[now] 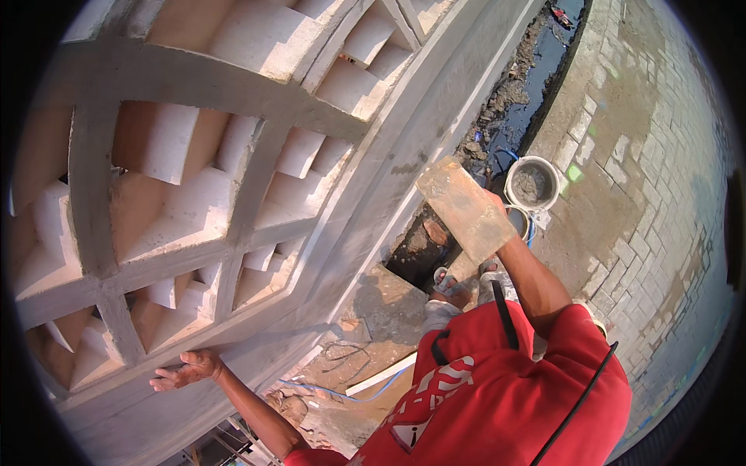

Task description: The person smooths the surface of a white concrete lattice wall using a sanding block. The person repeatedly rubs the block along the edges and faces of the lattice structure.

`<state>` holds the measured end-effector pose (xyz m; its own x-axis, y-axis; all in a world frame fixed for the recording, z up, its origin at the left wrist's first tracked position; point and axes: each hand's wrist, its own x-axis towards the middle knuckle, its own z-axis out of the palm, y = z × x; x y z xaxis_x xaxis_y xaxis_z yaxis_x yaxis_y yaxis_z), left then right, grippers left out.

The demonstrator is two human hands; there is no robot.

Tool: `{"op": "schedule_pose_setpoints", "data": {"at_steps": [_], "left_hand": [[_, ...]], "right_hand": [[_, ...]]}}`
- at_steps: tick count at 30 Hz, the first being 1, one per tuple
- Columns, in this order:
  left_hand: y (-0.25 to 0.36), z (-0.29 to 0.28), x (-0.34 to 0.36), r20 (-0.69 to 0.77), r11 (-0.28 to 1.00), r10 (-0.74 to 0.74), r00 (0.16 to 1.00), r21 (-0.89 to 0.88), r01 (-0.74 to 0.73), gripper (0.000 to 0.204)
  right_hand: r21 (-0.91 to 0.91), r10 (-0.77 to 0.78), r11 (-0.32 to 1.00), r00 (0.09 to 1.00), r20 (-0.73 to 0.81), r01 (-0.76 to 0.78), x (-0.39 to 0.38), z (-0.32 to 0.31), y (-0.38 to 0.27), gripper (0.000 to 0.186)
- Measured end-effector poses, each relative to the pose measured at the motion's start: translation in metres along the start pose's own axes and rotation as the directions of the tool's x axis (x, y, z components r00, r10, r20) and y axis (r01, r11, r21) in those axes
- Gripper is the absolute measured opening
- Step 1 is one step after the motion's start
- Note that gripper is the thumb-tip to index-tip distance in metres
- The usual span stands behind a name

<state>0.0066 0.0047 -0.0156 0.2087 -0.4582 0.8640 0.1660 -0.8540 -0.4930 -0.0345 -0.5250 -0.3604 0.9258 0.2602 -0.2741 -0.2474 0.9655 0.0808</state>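
Landmark: grey openwork wall (365, 206). Flat rectangular board (466, 208), tan-grey and smeared, lies over the right hand (497, 203), hiding most of it. Seen from above, board sits to the right of the wall, its far left corner overlapping the line of the wall's base; whether it touches cannot be told.

Right grip: holds the board from its underside and right edge; finger closure hidden, so how tightly the fingers are pressed together cannot be told.

Left hand (189, 370): holds nothing visible; fingers loosely extended, thumb apart. Positioned at the wall's lower band, below the openings; contact not certain.

Bucket of grey mix (531, 185) and smaller bucket (517, 222): both right of the wall, beyond the board.
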Motion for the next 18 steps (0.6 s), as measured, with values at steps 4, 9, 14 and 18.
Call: {"op": "schedule_pose_setpoints", "data": {"at_steps": [4,9,14,18], "left_hand": [[-0.009,0.001,-0.005,-0.007,1.0,0.003,1.0,0.021,-0.002,0.066],[-0.04,0.003,-0.032,0.009,0.997,-0.073,0.997,0.0,0.073,0.059],[-0.016,0.02,-0.043,0.015,0.999,-0.031,0.999,-0.041,0.032,0.059],[0.015,0.038,-0.045,0.02,0.997,0.023,1.0,-0.077,-0.022,0.059]], "right_hand": [[-0.161,-0.15,0.976,0.989,0.004,0.149,-0.046,-0.034,-0.027,0.039],[-0.459,-0.349,0.882,0.799,-0.489,0.104,-0.132,-0.159,-0.063,0.052],[-0.429,-0.339,0.899,0.482,-0.808,-0.088,-0.159,-0.281,-0.075,0.033],[-0.401,-0.273,0.878,0.415,-0.868,-0.261,-0.129,-0.363,-0.077,0.021]]}}
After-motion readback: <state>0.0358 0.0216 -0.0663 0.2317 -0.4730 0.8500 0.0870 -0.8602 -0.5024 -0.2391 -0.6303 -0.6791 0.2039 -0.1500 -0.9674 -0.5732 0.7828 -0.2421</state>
